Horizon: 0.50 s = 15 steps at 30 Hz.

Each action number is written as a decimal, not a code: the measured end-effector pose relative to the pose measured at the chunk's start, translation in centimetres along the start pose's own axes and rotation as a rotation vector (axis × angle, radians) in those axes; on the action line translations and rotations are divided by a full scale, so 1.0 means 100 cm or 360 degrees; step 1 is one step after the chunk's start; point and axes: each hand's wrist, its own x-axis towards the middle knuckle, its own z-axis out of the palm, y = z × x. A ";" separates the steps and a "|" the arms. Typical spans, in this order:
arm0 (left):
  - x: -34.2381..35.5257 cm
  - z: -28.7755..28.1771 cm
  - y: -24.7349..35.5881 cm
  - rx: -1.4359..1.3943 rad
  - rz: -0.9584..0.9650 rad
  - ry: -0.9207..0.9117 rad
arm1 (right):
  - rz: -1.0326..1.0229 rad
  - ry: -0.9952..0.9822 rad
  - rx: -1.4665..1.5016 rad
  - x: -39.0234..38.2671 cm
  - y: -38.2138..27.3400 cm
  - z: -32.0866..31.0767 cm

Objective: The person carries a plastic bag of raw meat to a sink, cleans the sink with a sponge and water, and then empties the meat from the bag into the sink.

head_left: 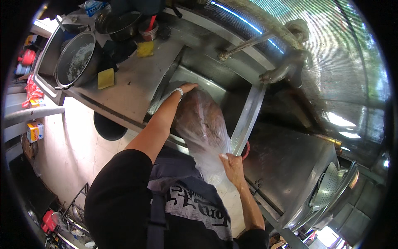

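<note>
The right hand (233,166) clenches the gathered film of a clear plastic bag (210,143) by the front corner of the sink (248,120); the left hand (190,87) rests at the bag's far end, though I can't tell whether it grips. The bag, with something brown (203,112) inside, reaches from the sink over its front edge, beside the bench (128,79). It seems to be being steadied; the next move calls for a firm hold on the slack film.
</note>
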 end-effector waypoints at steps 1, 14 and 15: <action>-0.005 -0.001 0.008 0.0023 -0.0031 -0.0031 | 0.0072 -0.0062 -0.0062 -0.002 -0.001 -0.002; -0.012 0.010 0.027 0.0448 0.0075 0.0470 | -0.0153 0.0060 -0.0024 -0.002 0.020 -0.021; -0.022 0.007 0.037 0.0485 0.0056 0.0479 | -0.0107 0.0071 0.0024 0.000 0.024 -0.025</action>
